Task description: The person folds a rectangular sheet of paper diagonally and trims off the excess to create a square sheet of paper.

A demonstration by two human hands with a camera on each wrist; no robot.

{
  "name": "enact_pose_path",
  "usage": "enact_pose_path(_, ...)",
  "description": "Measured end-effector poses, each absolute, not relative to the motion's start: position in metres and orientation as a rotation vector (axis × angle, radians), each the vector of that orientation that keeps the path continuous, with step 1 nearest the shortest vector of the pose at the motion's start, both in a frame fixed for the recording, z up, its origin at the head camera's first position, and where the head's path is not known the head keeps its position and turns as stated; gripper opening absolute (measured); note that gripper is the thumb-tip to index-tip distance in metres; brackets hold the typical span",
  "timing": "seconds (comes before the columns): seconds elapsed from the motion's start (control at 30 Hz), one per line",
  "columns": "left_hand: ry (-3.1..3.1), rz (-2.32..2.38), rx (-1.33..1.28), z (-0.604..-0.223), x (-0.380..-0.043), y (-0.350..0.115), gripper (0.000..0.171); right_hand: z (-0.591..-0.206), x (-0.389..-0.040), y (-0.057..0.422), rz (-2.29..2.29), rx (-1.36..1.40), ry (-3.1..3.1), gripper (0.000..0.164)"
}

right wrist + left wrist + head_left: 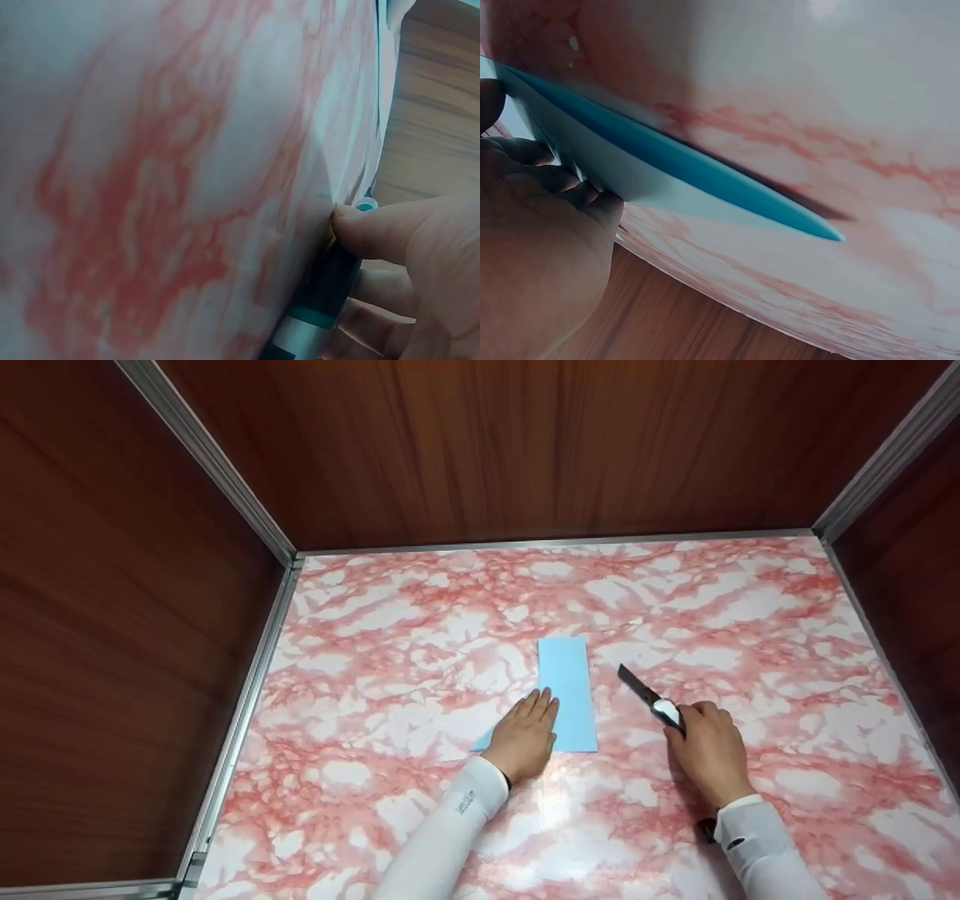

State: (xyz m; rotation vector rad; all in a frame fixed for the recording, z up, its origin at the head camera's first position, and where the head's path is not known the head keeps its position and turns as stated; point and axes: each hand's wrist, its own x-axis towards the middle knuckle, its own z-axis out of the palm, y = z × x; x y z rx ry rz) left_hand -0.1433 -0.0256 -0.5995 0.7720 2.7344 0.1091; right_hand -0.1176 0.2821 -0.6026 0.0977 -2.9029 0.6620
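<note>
A light-blue sheet of folded paper [570, 690] lies on the table, its layers gaping apart at the near edge in the left wrist view. My left hand [523, 735] rests on its lower left part, fingers extended toward the far side. To the right of the paper, my right hand [709, 746] grips a black utility knife [661, 709] by its handle. The dark blade [631, 679] points up and left toward the paper, apart from it. In the right wrist view, the thumb presses along the knife's handle [322, 285].
The table [420, 660] has a red and white marbled top. Dark wood-grain panels [525, 450] enclose its back and both sides, with metal rails [247, 690] along the edges.
</note>
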Motion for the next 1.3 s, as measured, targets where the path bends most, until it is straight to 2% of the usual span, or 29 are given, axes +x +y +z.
enact_pose_path(0.5,2.763,0.085,0.736,-0.59,-0.151,-0.026,0.062,-0.604,-0.111,0.274,0.688,0.198,-2.833,0.04)
enact_pose_path(0.67,2.761,0.1,0.719,-0.588,-0.151,-0.027,0.07,-0.608,-0.104,0.272,0.753,0.241,-2.861,0.043)
enact_pose_path(0.93,2.781,0.12,0.735,-0.589,-0.149,-0.03,0.094,-0.613,-0.095,0.272,0.818,0.296,-2.857,0.042)
enact_pose_path(1.3,2.839,0.072,0.692,-0.597,-0.146,-0.023,0.103,-0.612,-0.084,0.272,0.819,0.349,-2.843,0.042)
